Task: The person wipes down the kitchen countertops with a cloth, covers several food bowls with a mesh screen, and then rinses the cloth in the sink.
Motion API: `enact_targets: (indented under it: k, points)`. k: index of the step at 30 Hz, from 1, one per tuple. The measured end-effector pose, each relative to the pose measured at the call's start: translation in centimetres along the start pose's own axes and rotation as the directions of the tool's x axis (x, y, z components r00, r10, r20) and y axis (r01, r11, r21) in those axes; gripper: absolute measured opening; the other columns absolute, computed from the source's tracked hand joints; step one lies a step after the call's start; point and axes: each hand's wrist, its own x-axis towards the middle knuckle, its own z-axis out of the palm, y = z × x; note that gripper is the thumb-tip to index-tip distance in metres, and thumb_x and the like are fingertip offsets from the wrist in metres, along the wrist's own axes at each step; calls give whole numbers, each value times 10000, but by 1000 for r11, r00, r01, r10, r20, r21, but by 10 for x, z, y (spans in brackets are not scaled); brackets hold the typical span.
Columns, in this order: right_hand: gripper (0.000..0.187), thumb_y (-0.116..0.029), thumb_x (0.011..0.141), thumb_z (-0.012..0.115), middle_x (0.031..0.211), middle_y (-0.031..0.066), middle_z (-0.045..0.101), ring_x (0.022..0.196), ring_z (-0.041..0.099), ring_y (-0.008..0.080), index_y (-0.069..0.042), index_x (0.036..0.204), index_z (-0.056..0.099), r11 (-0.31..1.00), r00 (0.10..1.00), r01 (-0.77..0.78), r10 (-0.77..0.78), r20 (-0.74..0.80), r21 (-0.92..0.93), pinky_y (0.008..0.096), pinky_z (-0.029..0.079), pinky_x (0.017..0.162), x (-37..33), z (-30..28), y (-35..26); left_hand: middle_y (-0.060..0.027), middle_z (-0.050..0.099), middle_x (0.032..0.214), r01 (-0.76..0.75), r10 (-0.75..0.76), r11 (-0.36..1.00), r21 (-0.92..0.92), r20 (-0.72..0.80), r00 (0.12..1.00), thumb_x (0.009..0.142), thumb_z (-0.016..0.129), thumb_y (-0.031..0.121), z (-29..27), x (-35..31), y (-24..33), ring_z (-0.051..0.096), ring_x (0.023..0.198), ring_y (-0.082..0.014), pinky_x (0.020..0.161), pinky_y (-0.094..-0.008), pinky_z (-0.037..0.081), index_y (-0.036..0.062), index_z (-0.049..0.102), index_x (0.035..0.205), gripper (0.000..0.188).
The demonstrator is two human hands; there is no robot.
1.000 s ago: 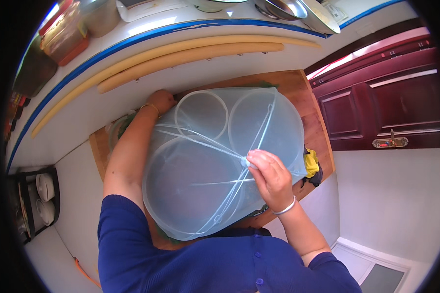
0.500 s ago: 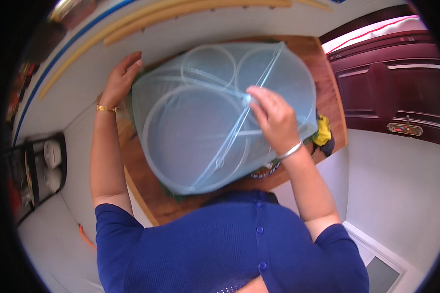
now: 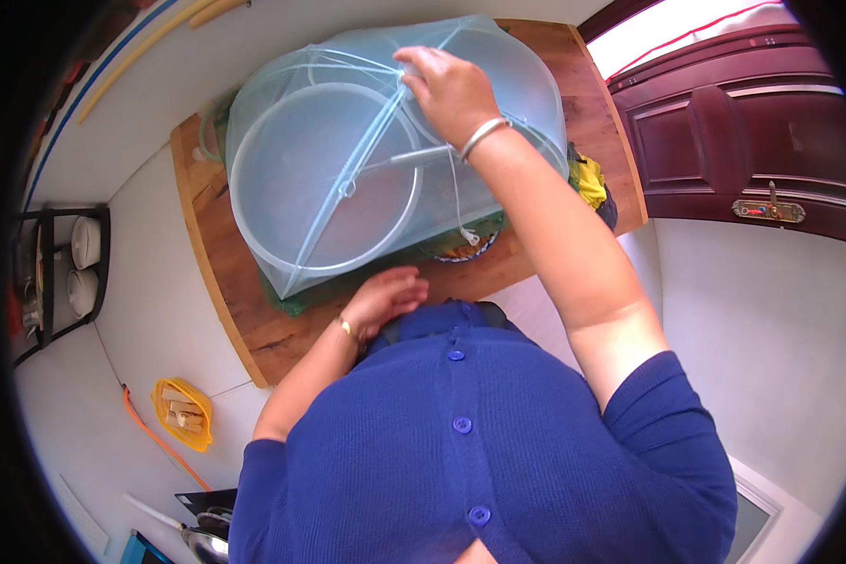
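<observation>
the pale blue mesh cover point(image 3: 376, 188) sits spread on the wooden table point(image 3: 221, 263), toward its far side, with light blue cords point(image 3: 349, 183) drawn taut over it to one gathering point. at that point the fingertips of the right hand point(image 3: 446, 89) look pinched together on the cords; the left hand point(image 3: 390, 299) is near the cover's closest corner, fingers loosely bent and a little apart, with nothing in them. beside the lower edge lies a patterned dish point(image 3: 467, 248), a loose white cord point(image 3: 458, 188) hanging just above it, and a yellow bundle point(image 3: 588, 180) rests past the right end. a hard tug on the cords could let them slip from the pinch, so the mesh might sag or fold unevenly; the loose cord's end could drop into the dish, and a dragged hem could catch its rim. the large round outlines may be vessels underneath or hoops of the cover, which the cloudy mesh leaves unsettled. the right hand and forearm block part of the far side, the grip's inner face is out of sight, the left fingers are blurred, and the dish is mostly covered, so its contents are unclear.
</observation>
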Motion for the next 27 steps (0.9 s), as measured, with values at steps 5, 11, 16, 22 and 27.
enact_targets:
  k: [5, 11, 16, 22, 27]
  points:
    - [216, -167, 824, 585, 987, 93, 638, 868, 606, 291, -115, 1033, 594, 999, 997, -34, 36, 72, -31, 376, 496, 758, 9, -4, 1, -76, 588, 964, -197, 74, 805, -560, -234, 969, 866, 608, 147, -3, 59, -35, 588, 941, -221, 827, -341, 507, 55, 537, 997, 176]
    - [217, -173, 833, 576, 998, 87, 640, 885, 608, 280, -110, 1039, 598, 998, 994, -35, 41, 99, -55, 369, 494, 776, 14, -5, 2, -76, 563, 936, -202, 77, 762, -616, -223, 972, 847, 620, 130, 8, 60, -48, 578, 926, -235, 811, -375, 523, 41, 538, 953, 160]
    - [217, -169, 829, 576, 1003, 89, 638, 889, 606, 285, -108, 1036, 600, 999, 995, -23, 27, 101, -40, 370, 494, 777, 13, -4, 4, -114, 564, 916, -177, 50, 748, -640, -212, 976, 852, 527, 55, 10, 69, -54, 588, 896, -246, 793, -384, 531, 6, 501, 923, 91]
    - [215, -165, 825, 575, 1007, 91, 637, 892, 603, 290, -112, 1031, 602, 999, 993, -28, 30, 115, -19, 378, 492, 778, 10, -4, 4, -170, 558, 917, -25, -66, 832, -555, -143, 988, 861, 420, 12, 13, 69, -50, 598, 877, -271, 791, -388, 537, -14, 481, 965, 124]
    - [218, -168, 824, 575, 1003, 91, 637, 897, 601, 290, -122, 1036, 600, 1000, 994, -25, 27, 110, -19, 381, 491, 776, 7, -5, 3, -155, 566, 971, -169, 24, 829, -534, -267, 963, 856, 428, -5, 24, 68, -58, 587, 947, -283, 847, -418, 503, 8, 493, 983, 143]
